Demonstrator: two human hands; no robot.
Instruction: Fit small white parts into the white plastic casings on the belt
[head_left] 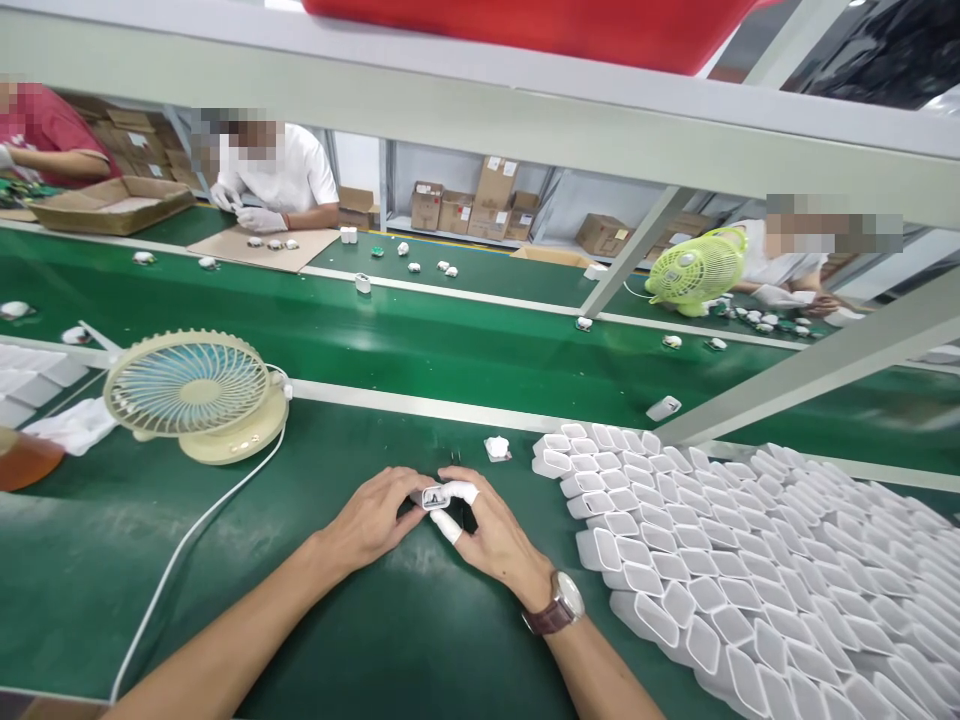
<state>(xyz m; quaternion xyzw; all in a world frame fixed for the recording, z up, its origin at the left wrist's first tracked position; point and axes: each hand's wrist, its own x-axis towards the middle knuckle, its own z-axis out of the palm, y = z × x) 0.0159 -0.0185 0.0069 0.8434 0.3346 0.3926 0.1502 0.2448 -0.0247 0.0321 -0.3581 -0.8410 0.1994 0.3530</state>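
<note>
Between my two hands is a small white plastic housing [435, 497], its open end toward me and dark and metallic parts visible inside. My left hand [375, 515] grips it from the left with thumb and fingers. My right hand [491, 530], with white wraps on thumb and index finger, pinches its right side. Two thin metal prongs stick up just behind my right fingers; what they belong to is hidden. A small white part [497, 448] lies on the green table beyond my right hand. Rows of empty white housings [697, 560] stand close together at the right.
At the left stands a cream desk fan [199, 395] with a white cord [176, 560] running toward me. A green conveyor belt [420, 345] crosses ahead, carrying scattered small parts. A slanting metal post [817, 350] rises at right. Co-workers sit across the belt, near a green fan [697, 270].
</note>
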